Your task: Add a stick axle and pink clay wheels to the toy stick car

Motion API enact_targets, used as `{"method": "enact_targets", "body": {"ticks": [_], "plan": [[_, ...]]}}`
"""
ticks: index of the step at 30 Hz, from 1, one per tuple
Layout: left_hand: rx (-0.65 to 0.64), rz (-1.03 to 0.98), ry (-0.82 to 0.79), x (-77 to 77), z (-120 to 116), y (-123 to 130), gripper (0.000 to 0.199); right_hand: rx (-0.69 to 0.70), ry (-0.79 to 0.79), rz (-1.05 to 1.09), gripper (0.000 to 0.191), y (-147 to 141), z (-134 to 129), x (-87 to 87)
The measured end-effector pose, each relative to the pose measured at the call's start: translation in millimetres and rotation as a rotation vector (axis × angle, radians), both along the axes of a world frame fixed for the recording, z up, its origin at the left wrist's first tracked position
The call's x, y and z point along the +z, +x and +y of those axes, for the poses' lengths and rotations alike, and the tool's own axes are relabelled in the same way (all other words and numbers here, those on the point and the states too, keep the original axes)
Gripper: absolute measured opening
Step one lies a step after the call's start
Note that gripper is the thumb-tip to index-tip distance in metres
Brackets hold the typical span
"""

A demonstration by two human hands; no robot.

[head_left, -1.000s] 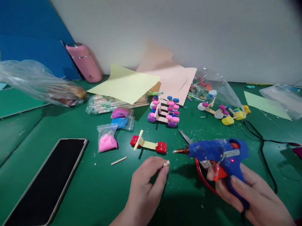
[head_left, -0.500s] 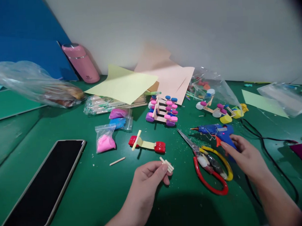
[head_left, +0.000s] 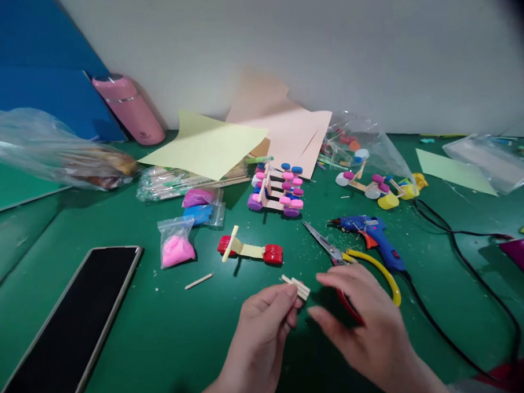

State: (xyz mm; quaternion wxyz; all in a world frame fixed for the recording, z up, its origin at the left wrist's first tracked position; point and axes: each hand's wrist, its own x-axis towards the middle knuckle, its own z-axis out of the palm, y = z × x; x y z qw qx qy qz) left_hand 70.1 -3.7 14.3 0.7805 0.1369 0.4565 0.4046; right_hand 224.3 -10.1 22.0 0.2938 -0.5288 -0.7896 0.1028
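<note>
Pinched between the thumb and fingers of my left hand (head_left: pixel 267 323) are several short wooden sticks (head_left: pixel 301 288), lying side by side. My right hand (head_left: pixel 365 316) is just to their right, thumb and forefinger apart with nothing between them. It covers much of the scissors (head_left: pixel 327 246), whose red and yellow handles show around it. A blue hot glue gun (head_left: pixel 372 232) lies on its side beyond the scissors. In front of my left hand stands a small scooter-like model (head_left: pixel 251 251) with red ends and a pale crossbar. One loose stick (head_left: pixel 199 281) lies left of it.
Finished scooter-like models (head_left: pixel 279 190) stand in a row behind. A phone (head_left: pixel 68 326) lies at the left, near bags of pink clay (head_left: pixel 177 250) and blue clay (head_left: pixel 198 215). The glue gun's cord (head_left: pixel 456 269) loops across the right side. A pink bottle (head_left: pixel 130 109) leans at the back.
My right hand has let go of the glue gun, now lying on the table, and has come left toward the sticks. My left hand still holds them.
</note>
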Motion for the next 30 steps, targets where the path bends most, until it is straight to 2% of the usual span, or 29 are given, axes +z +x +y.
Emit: {"method": "enact_targets", "body": {"ticks": [2,4,11,15,18,21,24,27,30], "plan": [[0.017,-0.003,-0.001,-0.9,-1,2,0.015,0.047,-0.037,-0.009,0.029,-16,-2,-0.6],[0.019,0.027,0.018,-2.2,-2,4,0.016,0.021,-0.032,-0.027,0.026,-22,0,-4.4],[0.027,0.151,0.141,-5.4,-2,5,0.027,0.01,0.008,-0.029,0.019,-23,9,-12.6],[-0.006,0.234,0.139,-3.5,-1,0,0.017,-0.022,-0.095,0.113,0.017,-20,17,-10.3],[-0.047,0.355,0.171,-2.6,-2,-13,0.019,-0.106,-0.148,0.235,0.017,-18,30,-7.5],[-0.046,0.588,0.331,-5.0,0,-28,0.019,-0.138,-0.173,0.259,0.018,-20,42,-7.0],[-0.049,0.844,0.539,-10.9,3,-40,0.028,-0.094,-0.229,0.191,0.02,-26,48,-9.7],[-0.115,1.003,0.694,-17.0,8,-43,0.037,-0.075,-0.237,0.141,0.022,-30,49,-13.1],[-0.183,1.142,0.781,-20.6,14,-41,0.042,-0.064,-0.216,0.119,0.022,-32,49,-15.0]]}}
